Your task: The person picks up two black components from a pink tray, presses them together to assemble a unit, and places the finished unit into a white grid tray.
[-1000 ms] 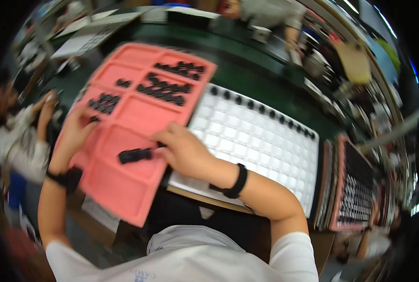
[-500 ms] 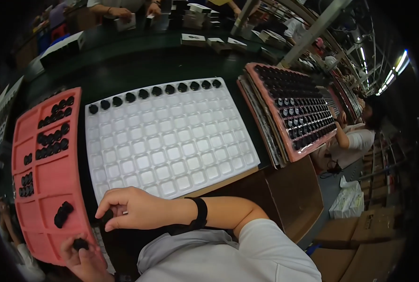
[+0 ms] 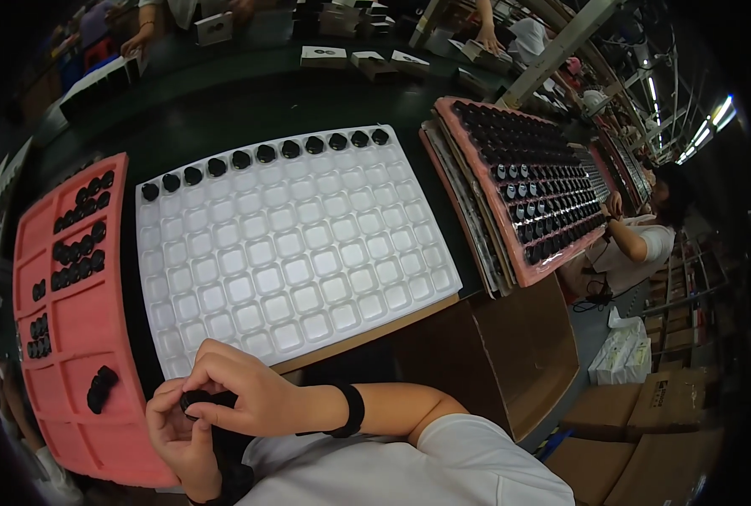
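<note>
In front of my body, at the near left corner of the white tray (image 3: 308, 297), my two hands meet. My right hand (image 3: 244, 392) pinches a small black round part (image 3: 195, 400) between thumb and fingers. Curled around its other side is my left hand (image 3: 177, 438), fingertips closed against it. Whether one part or two pressed together is in the grip, I cannot tell. A single row of black round parts (image 3: 266, 153) fills the far edge of the white tray. The pink foam tray (image 3: 88, 325) on the left holds several small black parts in its compartments.
At right, a tilted pink tray (image 3: 531, 198) full of black parts rests on stacked boards. A cardboard box (image 3: 527, 354) stands below it. Across the dark green table are small boxes (image 3: 323, 56) and co-workers' hands (image 3: 487, 38). Another person (image 3: 637, 240) sits at far right.
My left hand has risen from the pink tray's near edge and joined my right hand, bringing its black part along. The head view has shifted slightly. Across the table, co-workers' hands have moved.
</note>
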### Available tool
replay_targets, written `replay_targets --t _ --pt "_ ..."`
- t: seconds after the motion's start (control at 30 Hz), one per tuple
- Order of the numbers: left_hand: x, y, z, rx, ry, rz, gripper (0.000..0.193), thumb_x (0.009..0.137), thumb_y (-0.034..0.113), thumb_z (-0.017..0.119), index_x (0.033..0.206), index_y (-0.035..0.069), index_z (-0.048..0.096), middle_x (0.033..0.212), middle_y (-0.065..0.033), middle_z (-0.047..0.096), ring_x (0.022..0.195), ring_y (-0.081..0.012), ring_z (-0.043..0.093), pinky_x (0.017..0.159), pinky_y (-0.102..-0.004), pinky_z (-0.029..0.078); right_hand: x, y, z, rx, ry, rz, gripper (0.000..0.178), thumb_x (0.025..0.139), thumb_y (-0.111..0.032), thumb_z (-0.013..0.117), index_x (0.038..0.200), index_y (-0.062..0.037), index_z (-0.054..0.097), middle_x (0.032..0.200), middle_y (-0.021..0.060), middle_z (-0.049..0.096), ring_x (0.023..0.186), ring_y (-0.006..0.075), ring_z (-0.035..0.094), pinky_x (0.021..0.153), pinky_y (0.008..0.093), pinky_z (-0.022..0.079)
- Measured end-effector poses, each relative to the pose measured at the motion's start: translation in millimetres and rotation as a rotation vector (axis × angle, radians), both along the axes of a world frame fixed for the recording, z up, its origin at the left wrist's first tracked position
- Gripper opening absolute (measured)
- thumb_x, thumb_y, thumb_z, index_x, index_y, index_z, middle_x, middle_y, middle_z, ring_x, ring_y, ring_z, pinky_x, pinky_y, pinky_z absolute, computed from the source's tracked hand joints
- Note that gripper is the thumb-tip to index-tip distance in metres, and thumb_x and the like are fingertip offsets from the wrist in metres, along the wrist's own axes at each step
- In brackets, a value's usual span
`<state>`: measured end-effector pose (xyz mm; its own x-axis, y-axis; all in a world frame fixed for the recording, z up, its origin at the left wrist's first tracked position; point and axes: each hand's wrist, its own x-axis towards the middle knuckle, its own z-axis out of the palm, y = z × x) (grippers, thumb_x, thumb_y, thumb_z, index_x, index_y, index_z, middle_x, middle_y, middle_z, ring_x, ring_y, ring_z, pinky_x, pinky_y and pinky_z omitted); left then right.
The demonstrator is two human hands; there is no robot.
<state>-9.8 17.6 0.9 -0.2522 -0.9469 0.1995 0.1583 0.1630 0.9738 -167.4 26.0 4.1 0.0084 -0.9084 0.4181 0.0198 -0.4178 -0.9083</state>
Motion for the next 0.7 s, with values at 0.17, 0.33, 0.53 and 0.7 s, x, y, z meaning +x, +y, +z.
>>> replay_targets --t 0.17,0.33,0.53,0.7 --pt "7 -2 -7 -0.045 -0.025 -0.05 0.046 0.08 0.013 0.073 0.115 -0.001 0.047 0.112 -0.0125 0.051 0.102 -0.0197 0.054 0.089 -0.029 0.044 -4 -5 0 0.02 -0.022 0.06 0.021 0.083 -0.01 0.066 0.097 -0.0016 0.053 0.086 0.0068 0.047 0.072 0.0156 0.047 0.061 0.0263 0.042" --pt "3 -1 -3 -0.036 0.039 -0.038 0.045 0.079 0.011 0.073 0.114 -0.002 0.048 0.111 -0.0128 0.05 0.1 -0.0193 0.053 0.088 -0.0285 0.043 -9 -7 3 -0.003 0.037 0.065 0.019 0.083 -0.01 0.065 0.096 -0.002 0.054 0.081 0.0064 0.047 0.069 0.0168 0.046 0.058 0.0281 0.04" --pt "-3 -6 0 -0.141 -0.07 -0.069 0.043 0.079 0.01 0.071 0.113 -0.003 0.048 0.109 -0.013 0.049 0.097 -0.0189 0.052 0.087 -0.0279 0.042 -12 -3 5 0.011 0.087 0.012 0.019 0.083 -0.01 0.065 0.096 -0.0018 0.054 0.079 0.0069 0.048 0.067 0.0174 0.046 0.059 0.0285 0.04" --pt "-3 -6 -1 -0.118 -0.068 -0.09 0.041 0.079 0.009 0.07 0.112 -0.004 0.049 0.109 -0.0129 0.05 0.097 -0.019 0.052 0.087 -0.0278 0.042 -13 0 1 0.078 0.06 0.035 0.015 0.086 -0.009 0.062 0.097 -0.0019 0.055 0.082 0.0063 0.052 0.069 0.0146 0.049 0.061 0.0269 0.042"
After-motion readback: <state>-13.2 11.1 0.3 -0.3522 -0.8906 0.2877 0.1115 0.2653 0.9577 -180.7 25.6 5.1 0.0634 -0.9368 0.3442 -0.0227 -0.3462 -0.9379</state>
